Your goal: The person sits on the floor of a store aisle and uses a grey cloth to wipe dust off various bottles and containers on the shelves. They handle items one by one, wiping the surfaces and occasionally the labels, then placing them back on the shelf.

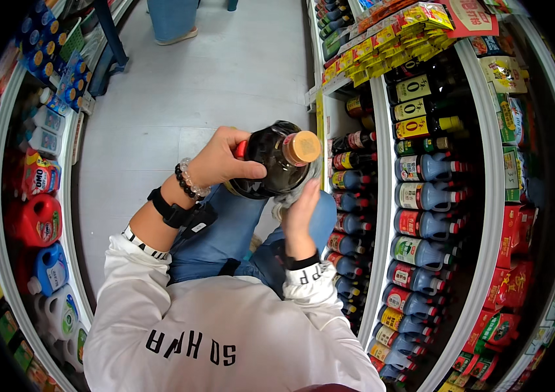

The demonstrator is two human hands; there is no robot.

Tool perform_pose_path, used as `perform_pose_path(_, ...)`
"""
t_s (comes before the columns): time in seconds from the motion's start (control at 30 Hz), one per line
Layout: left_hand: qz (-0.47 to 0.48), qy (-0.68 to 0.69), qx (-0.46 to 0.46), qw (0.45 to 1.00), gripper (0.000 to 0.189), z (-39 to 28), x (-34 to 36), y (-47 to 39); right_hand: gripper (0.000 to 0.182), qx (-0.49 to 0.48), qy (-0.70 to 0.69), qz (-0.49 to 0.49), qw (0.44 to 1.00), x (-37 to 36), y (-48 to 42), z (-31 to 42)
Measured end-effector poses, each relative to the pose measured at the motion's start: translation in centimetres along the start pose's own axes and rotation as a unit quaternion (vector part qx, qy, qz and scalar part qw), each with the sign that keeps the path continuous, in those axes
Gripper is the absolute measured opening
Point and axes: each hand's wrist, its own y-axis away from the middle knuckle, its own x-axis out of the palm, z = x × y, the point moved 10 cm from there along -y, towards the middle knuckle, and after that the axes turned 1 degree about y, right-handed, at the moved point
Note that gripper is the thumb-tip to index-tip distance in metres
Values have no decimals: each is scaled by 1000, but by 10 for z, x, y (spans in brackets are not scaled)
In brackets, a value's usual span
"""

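Observation:
A large dark bottle (270,171) with an orange-tan cap is held up in front of me, over my knees. My left hand (233,157) grips it from the left side, thumb across its shoulder, with something red showing beside the fingers. Against the bottle's lower right side, my right hand (299,213) has a crumpled, greyish cloth-like thing (285,200) at its palm, partly hidden and blurred. Whether the right fingers are closed on it is not plain. A black strap and a dark device (199,223) sit on my left wrist.
Shelves of bottled sauces (417,196) stand close on the right, with yellow sachets (395,41) hanging above. Detergent bottles (42,220) fill the left shelves. A blue plastic stool (108,54) and another person's leg (172,19) are farther up the tiled aisle (160,108).

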Motion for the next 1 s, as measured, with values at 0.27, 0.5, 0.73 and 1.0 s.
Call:
perform_pose_path(0.27, 14, -3, 14, 1000, 28, -5, 1, 5, 44, 70, 61, 314, 945, 73, -69, 39)
perform_pose_path(0.5, -6, 19, -19, 1000, 30, -5, 8, 8, 36, 179, -102, 215, 955, 38, -52, -41)
perform_pose_path(0.73, -41, 0, 13, 999, 33, -7, -6, 5, 48, -9, 31, 68, 997, 28, 6, 11)
perform_pose_path(1.0, -109, -1, 9, 994, 24, -9, -1, 0, 47, -50, 39, 6, 998, 17, -20, 28)
